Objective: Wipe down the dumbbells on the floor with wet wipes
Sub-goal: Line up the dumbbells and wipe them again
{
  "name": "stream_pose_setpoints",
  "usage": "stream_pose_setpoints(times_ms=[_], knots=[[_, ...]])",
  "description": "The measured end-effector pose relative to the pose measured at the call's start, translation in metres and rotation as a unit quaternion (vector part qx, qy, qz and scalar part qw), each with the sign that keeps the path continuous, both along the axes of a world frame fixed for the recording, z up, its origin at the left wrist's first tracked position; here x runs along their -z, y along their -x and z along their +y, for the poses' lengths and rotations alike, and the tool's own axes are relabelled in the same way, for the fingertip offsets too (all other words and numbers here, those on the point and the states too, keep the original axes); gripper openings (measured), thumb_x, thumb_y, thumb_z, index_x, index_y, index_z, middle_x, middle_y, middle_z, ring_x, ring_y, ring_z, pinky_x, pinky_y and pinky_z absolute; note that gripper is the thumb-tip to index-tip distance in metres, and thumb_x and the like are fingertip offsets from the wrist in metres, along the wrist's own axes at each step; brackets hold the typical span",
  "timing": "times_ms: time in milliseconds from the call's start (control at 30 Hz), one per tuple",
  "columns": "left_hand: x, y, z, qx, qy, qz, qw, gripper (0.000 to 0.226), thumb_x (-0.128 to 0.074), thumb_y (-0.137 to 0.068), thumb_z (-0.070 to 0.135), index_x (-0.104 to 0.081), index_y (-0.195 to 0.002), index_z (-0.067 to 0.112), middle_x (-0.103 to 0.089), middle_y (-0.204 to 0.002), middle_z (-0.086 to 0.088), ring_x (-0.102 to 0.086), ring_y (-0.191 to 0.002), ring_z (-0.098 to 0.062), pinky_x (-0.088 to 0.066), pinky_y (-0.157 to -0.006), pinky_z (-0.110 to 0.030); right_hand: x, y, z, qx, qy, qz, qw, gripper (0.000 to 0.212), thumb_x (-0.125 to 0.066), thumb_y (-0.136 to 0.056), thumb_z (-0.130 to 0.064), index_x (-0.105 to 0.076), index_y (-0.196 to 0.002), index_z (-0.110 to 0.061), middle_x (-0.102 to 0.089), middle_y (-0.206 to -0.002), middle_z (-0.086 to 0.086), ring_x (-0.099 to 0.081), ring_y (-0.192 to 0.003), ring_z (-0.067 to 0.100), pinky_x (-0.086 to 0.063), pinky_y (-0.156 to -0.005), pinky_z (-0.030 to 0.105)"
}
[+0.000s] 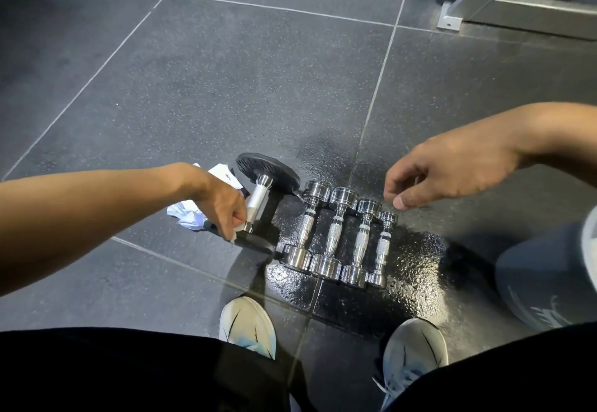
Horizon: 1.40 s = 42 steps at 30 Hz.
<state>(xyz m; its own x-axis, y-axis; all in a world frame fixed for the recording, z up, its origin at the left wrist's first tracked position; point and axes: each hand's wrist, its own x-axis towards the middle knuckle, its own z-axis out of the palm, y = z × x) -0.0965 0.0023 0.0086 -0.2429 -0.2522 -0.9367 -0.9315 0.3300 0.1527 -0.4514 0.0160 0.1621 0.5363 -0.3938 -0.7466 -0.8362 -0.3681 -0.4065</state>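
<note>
I'm crouched over a floor of dark grey speckled rubber tiles [193, 88] with thin pale seams running across it. Around the weights the rubber carries a glossy wet patch [413, 269] that catches the light. At the far right a silver metal frame [504, 1] stands on the floor, well apart from everything else.

The dumbbells lie side by side in front of my feet. At the left is the black-plated dumbbell with a smooth chrome handle [256, 200]. Just to its right, four all-chrome dumbbells with knurled grips [334, 234] run in a row from larger to smaller, their heads touching or nearly so.

My left hand [223, 205] has its fingers curled, pinching a white wet wipe [237, 232] against the near end of the black dumbbell's handle, where it meets the near plate. My right hand [452, 176] hangs above the floor just beyond the smallest chrome dumbbell, fingers loosely bent and holding nothing.

Behind my left wrist lie crumpled white used wipes [189, 216], partly hidden by the hand. My left white trainer [248, 324] and right white trainer [415, 344] sit near the chrome row. A grey fabric shape with a pale print [549, 276] fills the right edge. I cannot tell what it is.
</note>
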Motion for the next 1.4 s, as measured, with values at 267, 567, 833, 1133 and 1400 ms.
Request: stream_pose_setpoints(times_ms=[267,567,833,1133,1400], knots=[[0.003,-0.022,0.005,-0.071,0.031,0.055,0.996,0.031,-0.07,-0.074,0.019,-0.041,-0.065,0.021,-0.039,-0.064,0.002,-0.033,-0.061,-0.014,-0.032,-0.062,-0.027,0.001,-0.003,-0.002,-0.004,-0.001,-0.005,1.0,0.012,-0.061,-0.099,-0.039,-0.068,-0.097,-0.029,-0.069,-0.082,-0.01,-0.058,-0.069,-0.001,-0.048,-0.069,0.016],[0.006,-0.035,0.007,-0.159,0.026,0.117,0.98,0.032,-0.071,-0.077,0.005,-0.043,-0.067,0.017,-0.037,-0.061,0.004,-0.036,-0.058,-0.012,-0.036,-0.057,-0.021,-0.002,-0.003,0.0,-0.011,0.002,0.012,1.0,0.014,-0.059,-0.099,-0.04,-0.068,-0.102,-0.03,-0.072,-0.092,-0.007,-0.063,-0.08,0.001,-0.051,-0.078,0.021],[0.015,-0.032,0.004,-0.172,0.094,0.09,0.976,0.022,-0.067,-0.08,0.012,-0.051,-0.07,0.021,-0.049,-0.062,0.008,-0.047,-0.06,-0.01,-0.044,-0.062,-0.028,0.0,-0.004,0.0,-0.014,0.002,0.009,1.0,0.013,-0.06,-0.099,-0.041,-0.069,-0.099,-0.032,-0.073,-0.094,-0.003,-0.062,-0.079,0.002,-0.051,-0.079,0.022],[0.046,-0.003,0.011,-0.119,0.152,0.072,0.979,0.017,-0.071,-0.087,0.025,-0.057,-0.079,0.025,-0.056,-0.076,0.008,-0.051,-0.073,-0.013,-0.041,-0.063,-0.027,0.006,-0.003,-0.002,-0.029,0.005,0.01,1.0,0.015,-0.06,-0.098,-0.045,-0.068,-0.096,-0.032,-0.072,-0.089,-0.002,-0.057,-0.072,0.003,-0.05,-0.074,0.024],[0.06,0.013,0.005,-0.124,0.262,0.097,0.952,0.01,-0.065,-0.091,0.02,-0.057,-0.085,0.019,-0.058,-0.085,0.001,-0.055,-0.08,-0.02,-0.041,-0.069,-0.028,0.007,-0.006,-0.002,-0.042,-0.005,0.02,0.999,0.014,-0.058,-0.099,-0.046,-0.065,-0.095,-0.036,-0.072,-0.093,-0.003,-0.06,-0.079,0.008,-0.053,-0.085,0.032]])
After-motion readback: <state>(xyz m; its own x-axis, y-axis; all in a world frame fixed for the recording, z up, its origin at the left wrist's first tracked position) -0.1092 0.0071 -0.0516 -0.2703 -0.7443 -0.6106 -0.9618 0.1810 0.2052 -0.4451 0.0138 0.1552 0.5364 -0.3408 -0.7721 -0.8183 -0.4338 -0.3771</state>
